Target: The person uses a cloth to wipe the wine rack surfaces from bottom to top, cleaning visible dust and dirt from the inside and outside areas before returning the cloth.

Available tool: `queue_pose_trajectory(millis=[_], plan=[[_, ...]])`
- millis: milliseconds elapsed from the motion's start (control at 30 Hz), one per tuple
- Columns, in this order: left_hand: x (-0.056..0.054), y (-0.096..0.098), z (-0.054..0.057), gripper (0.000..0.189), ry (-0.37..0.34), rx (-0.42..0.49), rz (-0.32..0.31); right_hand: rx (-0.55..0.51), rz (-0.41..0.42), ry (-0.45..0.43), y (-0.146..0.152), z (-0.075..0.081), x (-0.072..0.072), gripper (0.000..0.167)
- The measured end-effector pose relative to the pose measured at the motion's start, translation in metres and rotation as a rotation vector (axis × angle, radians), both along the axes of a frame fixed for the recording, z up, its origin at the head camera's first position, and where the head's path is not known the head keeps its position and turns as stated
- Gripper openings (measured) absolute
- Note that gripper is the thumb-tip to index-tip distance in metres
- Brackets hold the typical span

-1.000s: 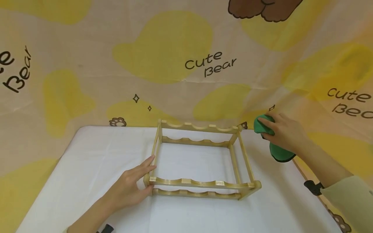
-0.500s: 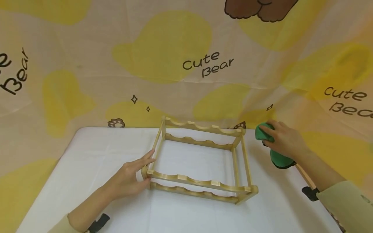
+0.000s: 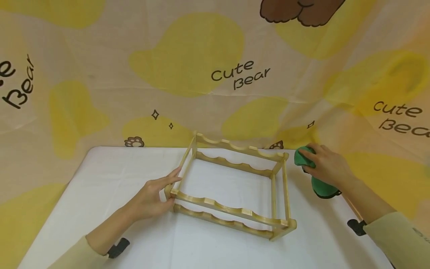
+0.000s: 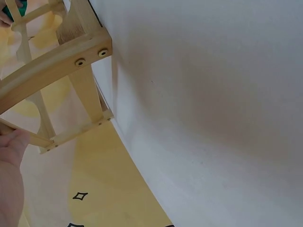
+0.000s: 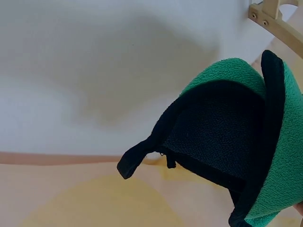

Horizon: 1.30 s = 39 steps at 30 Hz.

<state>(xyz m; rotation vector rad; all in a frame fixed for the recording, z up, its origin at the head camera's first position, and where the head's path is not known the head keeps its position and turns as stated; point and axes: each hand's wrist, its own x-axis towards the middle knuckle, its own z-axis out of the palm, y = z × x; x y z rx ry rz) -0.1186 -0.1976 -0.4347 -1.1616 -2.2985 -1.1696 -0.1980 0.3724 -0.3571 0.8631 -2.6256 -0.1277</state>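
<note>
A pale wooden rack (image 3: 215, 202) with scalloped rails stands on the white table in the head view. My left hand (image 3: 151, 198) holds its front left corner, with fingers along the side rod and the thumb low at the front. The left wrist view shows that hand (image 4: 10, 182) at the lower left and the screwed end of the rack (image 4: 61, 66) above it. My right hand (image 3: 330, 166) pinches a green terry cloth (image 3: 303, 156) with black edging to the right of the rack. In the right wrist view the cloth (image 5: 289, 161) hangs folded, its black underside and a short black strap showing.
The white table (image 3: 100, 179) runs back to a fabric backdrop (image 3: 188, 52) printed with yellow patches and lettering. The backdrop also hangs along the right side of the table. The rack's far end stands close to the table's back edge.
The rack has turned clockwise as seen from above: its left side moved away, its front right corner came nearer. My left hand moved with it. My right hand, still holding the cloth, has come slightly nearer.
</note>
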Motion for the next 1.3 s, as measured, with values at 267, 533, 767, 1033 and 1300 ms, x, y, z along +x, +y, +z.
queue_pose_trajectory(millis=[267, 533, 767, 1033, 1300], plan=[[0.012, 0.006, 0.001, 0.084, 0.062, -0.126, 0.218, -0.010, -0.015, -0.024, 0.002, -0.005, 0.004, 0.064], [0.029, 0.021, 0.000, 0.069, 0.195, -0.092, 0.326, -0.033, -0.026, -0.028, 0.008, -0.011, 0.006, 0.062], [0.024, 0.016, 0.000, 0.065, 0.188, -0.045, 0.266, -0.027, -0.029, -0.031, 0.009, -0.013, 0.007, 0.063], [0.005, 0.004, 0.003, 0.062, 0.229, -0.028, 0.161, -0.031, -0.046, -0.047, 0.010, -0.012, 0.009, 0.063], [-0.012, -0.004, 0.003, 0.060, 0.231, -0.043, 0.122, -0.044, -0.067, -0.054, 0.010, -0.013, 0.011, 0.063]])
